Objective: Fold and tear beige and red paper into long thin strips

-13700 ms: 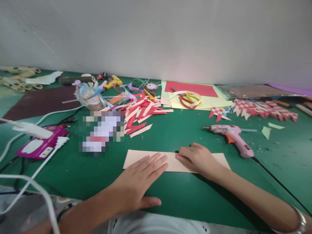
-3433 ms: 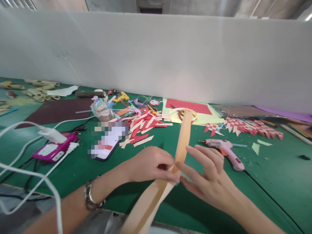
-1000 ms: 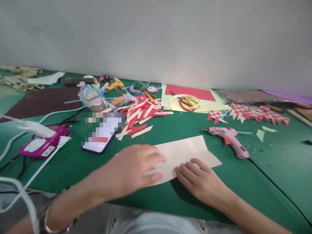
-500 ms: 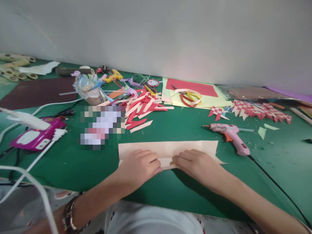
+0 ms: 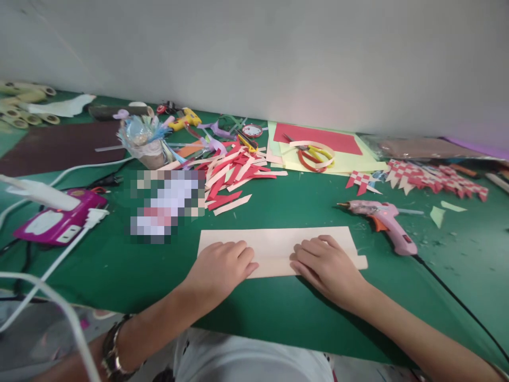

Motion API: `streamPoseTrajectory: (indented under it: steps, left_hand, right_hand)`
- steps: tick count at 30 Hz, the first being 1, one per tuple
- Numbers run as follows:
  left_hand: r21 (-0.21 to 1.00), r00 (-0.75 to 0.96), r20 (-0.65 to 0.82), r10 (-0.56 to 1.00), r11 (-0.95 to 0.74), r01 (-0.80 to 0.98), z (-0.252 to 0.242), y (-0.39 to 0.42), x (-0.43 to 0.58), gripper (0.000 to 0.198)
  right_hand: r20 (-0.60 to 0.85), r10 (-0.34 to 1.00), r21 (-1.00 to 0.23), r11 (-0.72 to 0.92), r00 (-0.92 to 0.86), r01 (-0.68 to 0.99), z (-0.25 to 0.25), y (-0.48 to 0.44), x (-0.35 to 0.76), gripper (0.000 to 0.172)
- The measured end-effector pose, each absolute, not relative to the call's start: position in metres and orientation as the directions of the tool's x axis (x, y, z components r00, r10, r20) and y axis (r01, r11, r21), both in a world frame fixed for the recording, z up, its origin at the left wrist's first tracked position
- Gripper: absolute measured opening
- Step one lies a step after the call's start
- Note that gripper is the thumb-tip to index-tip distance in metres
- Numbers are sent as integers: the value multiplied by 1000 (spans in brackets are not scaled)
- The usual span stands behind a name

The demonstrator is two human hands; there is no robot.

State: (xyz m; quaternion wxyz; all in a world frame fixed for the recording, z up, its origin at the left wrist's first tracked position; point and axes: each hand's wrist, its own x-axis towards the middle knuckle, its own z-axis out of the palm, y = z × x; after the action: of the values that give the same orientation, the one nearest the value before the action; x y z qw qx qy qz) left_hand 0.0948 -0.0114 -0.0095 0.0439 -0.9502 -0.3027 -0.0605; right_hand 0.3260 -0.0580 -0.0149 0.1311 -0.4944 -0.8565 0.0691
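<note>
A long sheet of pale peach paper (image 5: 274, 241), folded lengthwise, lies flat on the green table (image 5: 302, 313) in front of me. My left hand (image 5: 220, 268) rests on its left half with the fingers curled and pressing down on the fold. My right hand (image 5: 324, 265) presses on the right half, fingers bent, fingertips on the paper's lower flap. Neither hand lifts the paper; both hold it down against the table.
A pink glue gun (image 5: 384, 223) lies right of the paper, its black cord running toward me. Red and cream paper strips (image 5: 233, 178), a phone (image 5: 165, 204), a magenta power strip (image 5: 55, 220) with white cables, scissors (image 5: 312, 156) on yellow and red sheets, woven red pieces (image 5: 433, 178).
The paper was opened out a second ago; the near half is now folded up and pressed flat. My hands have moved apart along the fold.
</note>
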Motion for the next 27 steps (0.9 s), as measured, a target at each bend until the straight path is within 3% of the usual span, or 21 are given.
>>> streamPoseTrajectory:
  steps: [7,12,18,27]
  left_hand:
    - [4,765,135,630,-772,636,-13,-11,94,28]
    - [32,766,160,623,-779,626,-14,-10,93,30]
    - [184,743,130,656,-753,632,-13,-8,79,34]
    - [228,685,115,719,-690,686,-9,-16,47,30]
  right_hand:
    - [125,912,-305,410,-391,859,-19,-59,326,25]
    - [146,910,-302,415,-388,859,-22,-56,326,23]
    - [155,911,-318,412,-382,854,-23,-56,326,22]
    - [181,908,-325,417,-377,849,-22,-56,325,26]
